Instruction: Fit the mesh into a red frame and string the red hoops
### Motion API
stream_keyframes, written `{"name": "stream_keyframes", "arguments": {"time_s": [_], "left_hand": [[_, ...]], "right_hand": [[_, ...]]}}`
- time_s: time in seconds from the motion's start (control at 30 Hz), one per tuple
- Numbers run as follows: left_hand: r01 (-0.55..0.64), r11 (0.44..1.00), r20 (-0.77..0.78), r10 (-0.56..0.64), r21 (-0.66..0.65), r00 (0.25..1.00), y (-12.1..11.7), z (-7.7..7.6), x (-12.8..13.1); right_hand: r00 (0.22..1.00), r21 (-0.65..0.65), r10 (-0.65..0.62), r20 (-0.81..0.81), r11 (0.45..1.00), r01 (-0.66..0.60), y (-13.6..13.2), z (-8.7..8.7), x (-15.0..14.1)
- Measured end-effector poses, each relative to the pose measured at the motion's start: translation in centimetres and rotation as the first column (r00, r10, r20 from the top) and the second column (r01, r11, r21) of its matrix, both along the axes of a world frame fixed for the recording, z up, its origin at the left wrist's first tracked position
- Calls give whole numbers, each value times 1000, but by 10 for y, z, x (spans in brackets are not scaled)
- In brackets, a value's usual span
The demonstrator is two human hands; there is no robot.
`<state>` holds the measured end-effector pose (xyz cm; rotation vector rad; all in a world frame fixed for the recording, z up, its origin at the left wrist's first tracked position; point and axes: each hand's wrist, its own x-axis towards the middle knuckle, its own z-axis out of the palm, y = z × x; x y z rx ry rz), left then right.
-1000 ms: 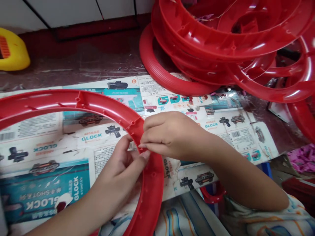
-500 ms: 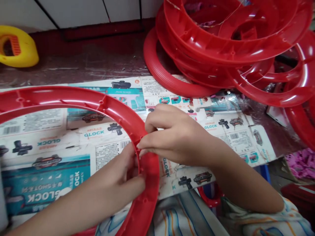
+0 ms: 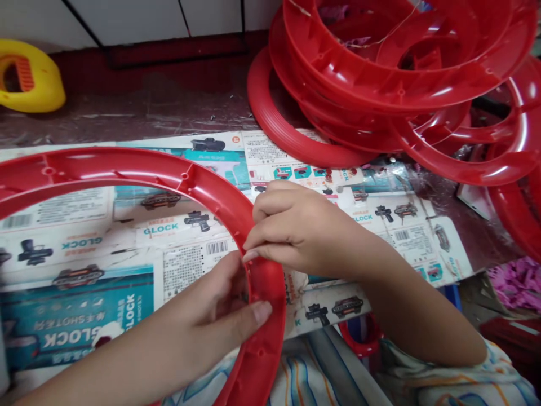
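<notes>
A large red plastic ring (image 3: 147,167), its hollow ribbed side facing up, spans the left half of the view and runs off the left and bottom edges. My left hand (image 3: 224,304) grips the inner rim on its right side, thumb lying in the channel and fingers curled underneath, partly hidden. Just above it, my right hand (image 3: 291,228) is closed over the same part of the ring, fingertips pressed together at the inner rim. Whether a small piece is between those fingertips I cannot tell. Printed cardboard (image 3: 190,251) lies beneath the ring.
More red rings (image 3: 359,90) are piled at the back right of the dark red table (image 3: 169,107). A yellow plastic part (image 3: 46,84) stands at the back left. Pink pieces (image 3: 515,285) lie in a container at the right, below table height.
The ring has shifted slightly to the right, and both hands have moved right with it. My left thumb now lies farther across the channel.
</notes>
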<state>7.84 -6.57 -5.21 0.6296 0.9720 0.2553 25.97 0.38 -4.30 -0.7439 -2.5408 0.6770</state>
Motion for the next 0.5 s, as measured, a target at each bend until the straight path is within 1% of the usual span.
{"name": "stream_keyframes", "arguments": {"time_s": [0.07, 0.1, 0.17, 0.23, 0.33, 0.4, 0.43, 0.5], "left_hand": [[-93, 995, 19, 94, -21, 995, 2, -3, 3], [-141, 990, -5, 141, 6, 990, 4, -5, 5], [-195, 974, -65, 203, 114, 977, 6, -8, 8], [-193, 954, -104, 221, 227, 970, 9, -9, 10], [-115, 933, -165, 180, 341, 970, 13, -7, 8], [-7, 922, -248, 112, 388, 962, 15, -4, 5], [55, 922, -284, 62, 384, 957, 15, -3, 3], [178, 928, -307, -74, 328, 949, 16, 0, -2]], "right_hand": [[1000, -5, 0, 6, 1000, 0, 0, -1, -1], [1000, -5, 0, 9, 1000, 0, 0, -1, -2], [999, 1, -5, 32, 1000, 5, -1, -2, -3], [996, 19, -41, 73, 999, 40, -2, -2, -4], [981, 86, -111, 158, 991, 98, -4, -1, -3], [975, 143, -131, 180, 984, 106, -5, 1, 0], [976, 162, -131, 174, 982, 103, -5, 2, 1], [984, 157, -116, 137, 983, 94, -6, 3, 2]]}}
